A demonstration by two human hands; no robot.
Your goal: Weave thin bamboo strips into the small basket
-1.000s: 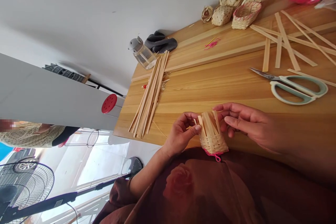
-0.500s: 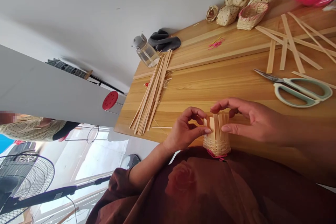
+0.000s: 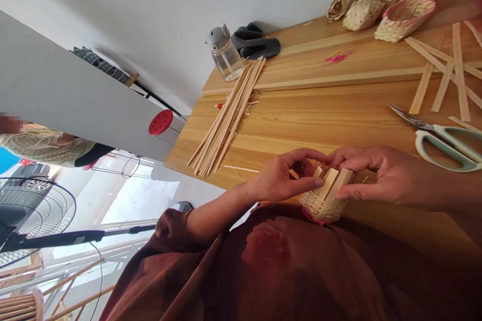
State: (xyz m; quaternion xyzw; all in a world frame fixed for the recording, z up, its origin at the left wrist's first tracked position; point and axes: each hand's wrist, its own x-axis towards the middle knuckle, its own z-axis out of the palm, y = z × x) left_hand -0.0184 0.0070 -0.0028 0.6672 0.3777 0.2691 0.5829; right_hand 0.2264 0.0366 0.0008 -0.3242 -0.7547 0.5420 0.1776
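A small half-woven bamboo basket (image 3: 323,204) with loose upright strips and a pink thread at its base sits at the near edge of the wooden table (image 3: 320,115), against my lap. My left hand (image 3: 284,180) pinches the basket's strips from the left with thumb and fingers. My right hand (image 3: 380,175) grips the strips from the right, with its thumb pressed on one strip. The basket leans to the right.
A bundle of thin bamboo strips (image 3: 226,118) lies to the left. Scissors (image 3: 444,136) lie at the right, wider strips (image 3: 444,75) beyond them. Finished woven baskets (image 3: 391,0), a glass jar (image 3: 226,55) and dark cloth (image 3: 256,42) line the wall. A fan (image 3: 33,210) and another person (image 3: 45,143) are at left.
The basket has tipped from upright to leaning right. Both hands have closed in more tightly on its strips. The view has shifted, so the table things sit further right.
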